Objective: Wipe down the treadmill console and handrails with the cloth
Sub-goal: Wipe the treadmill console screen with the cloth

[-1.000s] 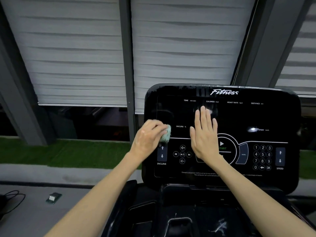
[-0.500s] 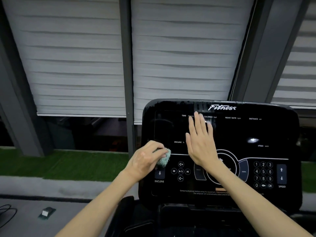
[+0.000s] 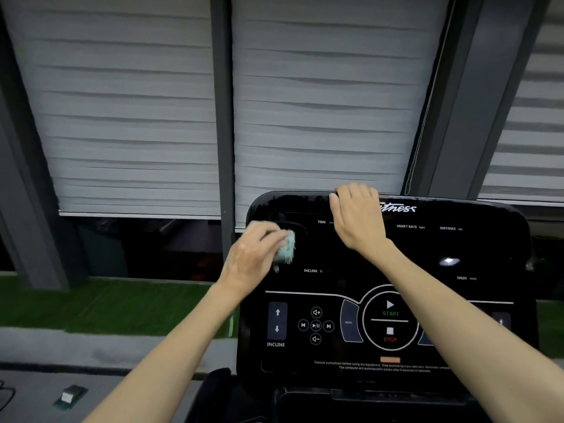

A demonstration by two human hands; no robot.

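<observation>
While bunched in fingers (image 3: 268, 232) of left hand (image 3: 253, 257), cloth (image 3: 288, 247) against console (image 3: 427, 254), upper left.

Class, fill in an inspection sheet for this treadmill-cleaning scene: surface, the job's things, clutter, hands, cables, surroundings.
Surface: glossy black console, with light glare on its right side.
Job's things: teal cloth bunched against the console's upper left; handrails not in view.
Clutter: small grey-green object on the floor, lower left.
Hands: left hand grips the cloth; right hand hooks over the console's top edge.
Cables: dark cable at the lower-left edge.
Surroundings: closed blinds; green turf.
</observation>
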